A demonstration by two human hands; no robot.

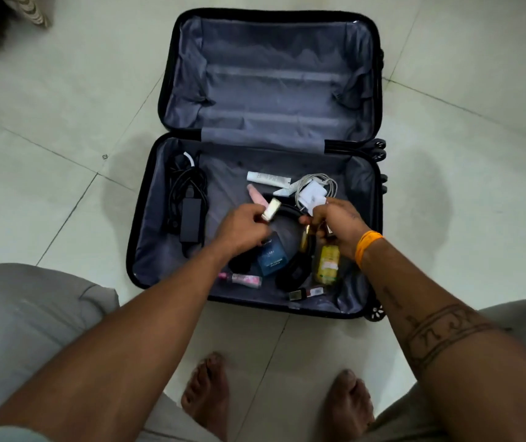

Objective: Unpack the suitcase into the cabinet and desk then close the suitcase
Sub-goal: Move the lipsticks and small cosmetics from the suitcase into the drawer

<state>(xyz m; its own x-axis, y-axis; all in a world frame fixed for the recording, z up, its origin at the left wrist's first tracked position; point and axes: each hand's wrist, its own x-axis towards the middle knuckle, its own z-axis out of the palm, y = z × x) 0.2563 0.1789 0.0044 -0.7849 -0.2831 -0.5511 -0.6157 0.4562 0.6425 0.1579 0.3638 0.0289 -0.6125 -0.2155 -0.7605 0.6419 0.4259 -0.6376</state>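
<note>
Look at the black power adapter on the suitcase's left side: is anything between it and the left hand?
Nothing visible: bare lining separates the left hand, which already holds a small gold-capped item, from the black power adapter.

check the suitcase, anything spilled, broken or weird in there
Nothing stands out. The suitcase lies open flat on the floor; the black charger, white charger, tubes and bottles lie loose but intact, with no spill visible. The left hand and right hand each grip small items.

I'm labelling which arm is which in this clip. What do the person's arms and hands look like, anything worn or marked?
Both forearms are bare, no sleeves. The right hand has an orange band at its wrist and dark tattoo bands along its forearm. The left hand shows nothing worn.
</note>
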